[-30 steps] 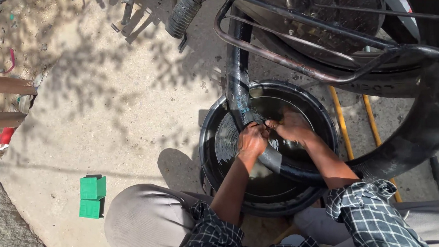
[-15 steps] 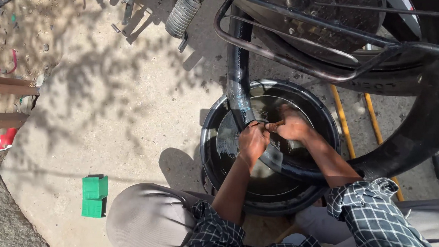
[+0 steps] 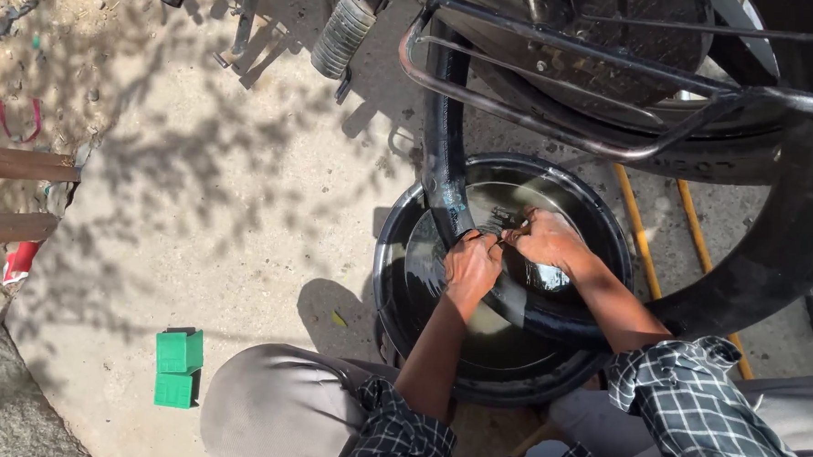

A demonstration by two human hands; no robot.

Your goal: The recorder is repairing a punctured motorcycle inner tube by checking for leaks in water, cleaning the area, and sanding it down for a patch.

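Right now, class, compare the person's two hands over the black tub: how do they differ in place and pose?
The left hand sits nearer the person, over the tub's middle, fingers curled down around the black tube; the right hand lies farther out and is spread flatter on it. The left forearm runs nearly straight up from the knee; the right forearm comes in slanting from the right. Both hands press the same wet tube, almost touching.

Black rubber tube under left hand, glossy black basin around both hands. Sleeves behind right hand: black-white check. Green box far left of left hand. Yellow rods right of right hand.
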